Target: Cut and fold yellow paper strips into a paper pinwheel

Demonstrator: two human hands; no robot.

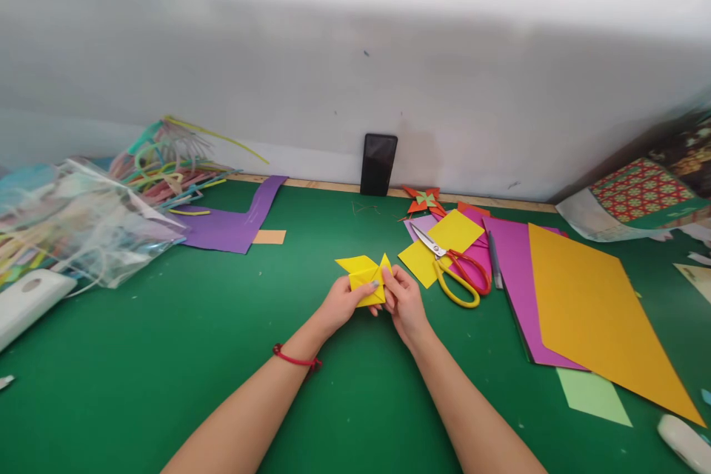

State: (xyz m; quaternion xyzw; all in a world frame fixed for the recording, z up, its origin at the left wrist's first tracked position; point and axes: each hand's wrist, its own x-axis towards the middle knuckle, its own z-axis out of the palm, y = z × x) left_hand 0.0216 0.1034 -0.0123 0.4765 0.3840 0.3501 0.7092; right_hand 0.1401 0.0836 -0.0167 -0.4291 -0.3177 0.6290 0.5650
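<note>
A piece of folded yellow paper [360, 266] with pointed corners is held just above the green table, between both hands. My left hand [343, 302] grips its lower left part, the thumb lying across the front. Pinched in the fingers of my right hand [404, 302] is the right edge, close to an upright point. The fingers behind the paper are partly hidden. To the right of the hands lie scissors [469, 283] with one red and one yellow handle, resting partly on a yellow paper square [456, 229].
A black phone [378, 164] leans on the wall. An orange paper pinwheel shape [423, 200] lies near it. Purple paper [222, 226] and a plastic bag [111, 215] are on the left. Magenta sheets [519, 289], a large orange-yellow sheet [600, 311] and a pen [494, 259] lie right.
</note>
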